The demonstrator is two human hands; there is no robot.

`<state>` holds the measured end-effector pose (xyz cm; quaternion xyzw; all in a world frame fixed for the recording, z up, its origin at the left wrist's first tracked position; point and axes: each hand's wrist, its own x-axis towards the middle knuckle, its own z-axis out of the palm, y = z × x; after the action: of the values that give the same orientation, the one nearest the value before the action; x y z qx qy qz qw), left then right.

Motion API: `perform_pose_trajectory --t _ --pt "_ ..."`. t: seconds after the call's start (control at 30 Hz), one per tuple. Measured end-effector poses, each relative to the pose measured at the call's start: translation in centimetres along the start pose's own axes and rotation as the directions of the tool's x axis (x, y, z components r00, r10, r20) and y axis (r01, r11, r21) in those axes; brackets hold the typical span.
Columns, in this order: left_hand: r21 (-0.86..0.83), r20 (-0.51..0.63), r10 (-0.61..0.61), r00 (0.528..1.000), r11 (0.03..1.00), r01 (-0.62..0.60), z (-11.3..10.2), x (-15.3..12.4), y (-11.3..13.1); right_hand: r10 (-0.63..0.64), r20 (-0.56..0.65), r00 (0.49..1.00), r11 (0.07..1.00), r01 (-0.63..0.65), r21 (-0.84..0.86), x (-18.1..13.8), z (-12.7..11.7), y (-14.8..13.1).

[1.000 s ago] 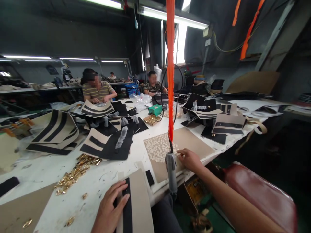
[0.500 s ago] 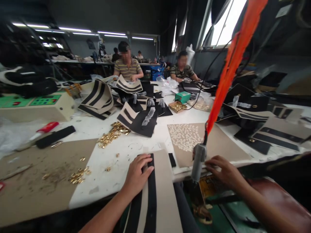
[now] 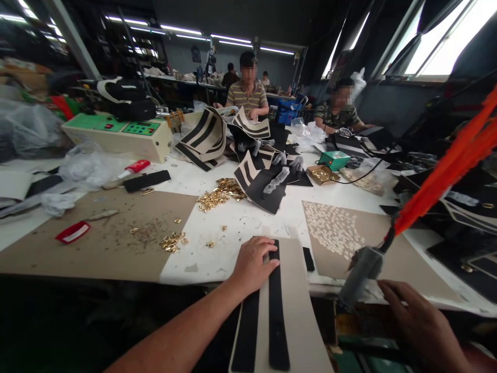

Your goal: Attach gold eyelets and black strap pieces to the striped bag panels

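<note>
My left hand (image 3: 254, 264) lies on a beige panel (image 3: 297, 300) with black strips, its thumb and fingers apart on top near a black strip (image 3: 277, 316). The panel's far end rests on the table while its near end hangs past the front edge. To the right, my right hand (image 3: 419, 316) is low by the table edge, fingers stretched out and somewhat dark. Just left of its fingertips hangs a grey cylindrical tool (image 3: 362, 272) on a cord wrapped in orange (image 3: 446, 160); hand and tool look apart. Nothing shows in the right hand.
Gold metal fittings (image 3: 219, 196) lie piled mid-table, and a smaller heap (image 3: 173, 242) sits on brown board (image 3: 116, 259). Small pale pieces (image 3: 332, 228) cover another board at right. Stacked panels (image 3: 264, 181), a green box (image 3: 334, 160) and a control unit (image 3: 149, 142) stand behind. Two people sit opposite.
The view has swung left, so everything sits farther right. My left hand stays on the panel. My right hand stays beside the hanging tool, which now tilts more in view.
</note>
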<state>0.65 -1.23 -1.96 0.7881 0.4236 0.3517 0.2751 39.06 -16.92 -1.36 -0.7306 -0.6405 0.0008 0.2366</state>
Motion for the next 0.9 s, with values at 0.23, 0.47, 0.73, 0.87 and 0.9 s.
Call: perform_pose_trajectory --t 0.23,0.47,0.73,0.87,0.9 --pt "-0.015 -0.016 0.0 1.0 1.0 -0.001 0.0 -0.1 -0.2 0.068 0.127 0.99 0.95 -0.103 0.295 1.1 0.1 -14.6" --pt "0.008 -0.009 0.006 1.0 1.0 -0.006 0.1 -0.3 -0.4 -0.112 0.418 0.902 0.868 -0.116 0.483 9.0 6.9 -21.6" --pt "0.013 -0.003 0.009 1.0 1.0 -0.009 0.4 -0.5 -0.7 -0.17 0.401 0.9 0.902 -0.021 0.43 9.7 9.0 -21.0" --pt "0.012 0.008 0.006 1.0 1.0 -0.006 0.3 -0.5 -0.5 -0.168 0.418 0.893 0.899 -0.035 0.437 10.0 9.1 -21.1" --pt "0.015 0.011 0.005 1.0 1.0 -0.005 0.3 -0.5 -0.5 -0.165 0.421 0.892 0.899 -0.04 0.437 10.1 9.2 -21.0"
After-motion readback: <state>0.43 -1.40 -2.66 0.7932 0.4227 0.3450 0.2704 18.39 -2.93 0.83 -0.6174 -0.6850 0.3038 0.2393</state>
